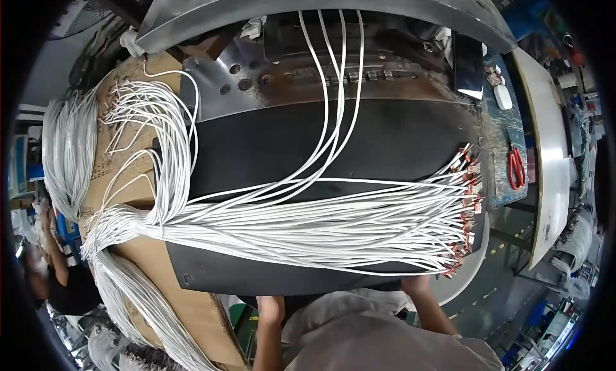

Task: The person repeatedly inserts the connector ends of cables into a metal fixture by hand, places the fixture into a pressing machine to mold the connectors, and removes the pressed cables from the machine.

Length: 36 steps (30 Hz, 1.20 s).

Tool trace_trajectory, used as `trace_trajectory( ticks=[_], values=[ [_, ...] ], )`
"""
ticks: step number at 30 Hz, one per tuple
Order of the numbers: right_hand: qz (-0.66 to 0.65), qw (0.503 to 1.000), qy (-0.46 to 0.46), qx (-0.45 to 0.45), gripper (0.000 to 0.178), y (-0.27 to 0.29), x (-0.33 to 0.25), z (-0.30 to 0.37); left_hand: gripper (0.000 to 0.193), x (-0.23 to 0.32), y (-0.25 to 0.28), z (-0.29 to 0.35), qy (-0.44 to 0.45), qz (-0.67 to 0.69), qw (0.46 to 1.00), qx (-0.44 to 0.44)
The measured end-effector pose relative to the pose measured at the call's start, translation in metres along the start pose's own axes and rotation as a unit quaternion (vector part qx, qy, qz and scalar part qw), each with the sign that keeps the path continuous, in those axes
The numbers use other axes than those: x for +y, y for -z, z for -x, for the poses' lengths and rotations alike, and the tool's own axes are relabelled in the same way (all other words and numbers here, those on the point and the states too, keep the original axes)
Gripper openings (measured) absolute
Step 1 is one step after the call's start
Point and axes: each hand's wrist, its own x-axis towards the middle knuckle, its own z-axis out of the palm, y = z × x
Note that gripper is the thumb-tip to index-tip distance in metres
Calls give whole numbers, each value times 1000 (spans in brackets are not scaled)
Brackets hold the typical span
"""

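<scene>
1. the white cables [308, 223] lie in a flat fan across the black mat [256, 137], thin, smooth and slightly glossy, pinched narrow at the left and spread wide toward the right.
2. their tips [473, 188], reddish-brown and white, form a ragged column near the mat's right end.
3. at the left the cables run over brown cardboard [131, 194]; one bunch curls up and away, another drops toward the lower edge of view.
4. four strands [343, 69] arc from the fan up to the curved metal cover [321, 24].
5. the left hand [271, 309] is at the mat's near edge, its fingers out of sight; whether it grips anything, i cannot tell.
6. the right hand [416, 285] is at the same edge, farther right, just beside the lowest tips; its fingers are hidden too, so its hold cannot be told.
7. a broad bare band of mat lies beyond the fan, crossed by the four strands; the near strip is slimmer and tightens toward the right hand.
8. past the right end, red-handled scissors [516, 169] and a white mouse [503, 97] rest on a worn blue surface [504, 194].
</scene>
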Motion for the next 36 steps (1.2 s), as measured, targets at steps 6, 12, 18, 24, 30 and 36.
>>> trace_trajectory(
  ticks=[6, 12, 18, 24, 30, 36],
  values=[
    [-185, 982, 26, -21, 70, -32, -4, -18, 53, -1, -11, -6, -93, -100, 985, 109],
    [-222, 973, -12, -66, 74, -36, -14, -26, 54, 8, -16, -6, -86, -68, 987, 116],
    [-270, 949, -107, -122, 70, -83, -70, -34, 48, 39, -21, 1, 68, -196, 977, 44],
    [120, 811, -15, -572, 32, -138, -207, -17, 36, 166, -159, -19, -114, -473, 783, -388],
    [554, 665, 433, -251, 17, -183, -327, -117, 40, 182, -228, -122, -494, -627, 560, -221],
    [576, 634, 426, -290, 13, -163, -327, -145, 32, 275, -160, -169, -451, -823, 346, -12]
  ],
)
